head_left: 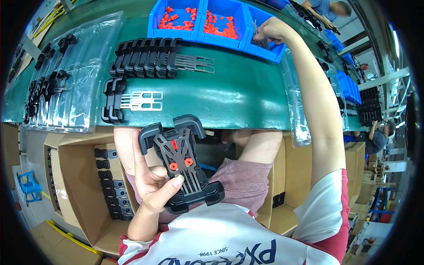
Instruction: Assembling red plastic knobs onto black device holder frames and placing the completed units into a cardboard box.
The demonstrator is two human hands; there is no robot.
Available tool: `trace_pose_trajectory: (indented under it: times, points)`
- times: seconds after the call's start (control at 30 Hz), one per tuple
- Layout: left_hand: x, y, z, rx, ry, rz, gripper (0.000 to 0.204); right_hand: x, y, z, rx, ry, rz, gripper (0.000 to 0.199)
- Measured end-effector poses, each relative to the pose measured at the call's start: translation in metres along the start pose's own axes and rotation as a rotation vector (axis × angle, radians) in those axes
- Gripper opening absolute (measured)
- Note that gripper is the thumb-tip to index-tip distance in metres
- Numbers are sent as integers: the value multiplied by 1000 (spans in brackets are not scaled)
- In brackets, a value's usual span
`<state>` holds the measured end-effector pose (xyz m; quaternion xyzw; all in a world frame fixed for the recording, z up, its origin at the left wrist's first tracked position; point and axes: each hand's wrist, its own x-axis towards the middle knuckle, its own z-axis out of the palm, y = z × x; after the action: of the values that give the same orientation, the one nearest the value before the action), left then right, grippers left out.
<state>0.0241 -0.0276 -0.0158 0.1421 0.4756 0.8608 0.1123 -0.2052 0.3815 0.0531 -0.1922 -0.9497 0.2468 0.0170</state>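
Observation:
Above my lap, my left hand (152, 189) grips a black phone-holder frame (179, 153) with padded corner arms at both ends. Its thumb presses the slotted metal plate, and the index finger lies along the side. Two red gears and a red slider sit in the open mechanism. My right hand (274, 30) reaches into the right compartment of a blue parts bin (273, 54), fingers drawn together among thin grey metal pieces (261, 42). What the fingertips hold, if anything, is too small to make out. Small red parts (218, 27) fill the two other compartments.
On the green table (229, 99) stand a row of black clamp pieces (145, 57) and a shorter stack (114, 99) with slotted metal plates. Clear plastic trays (81, 104) lie left and right. Cardboard boxes (81, 176) flank my legs. Other people work at far right.

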Motion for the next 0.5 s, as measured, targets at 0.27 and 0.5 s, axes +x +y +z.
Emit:
trace_pose_trajectory:
  times: [0.27, 0.5]
  points:
    - [4, -4, 16, -81, -32, 15, 106, 61, 44, 56, -23, 338, -54, 18]
    - [3, 2, 13, -91, 30, -6, 107, 14, -1, 6, 122, 122, 121, 18]
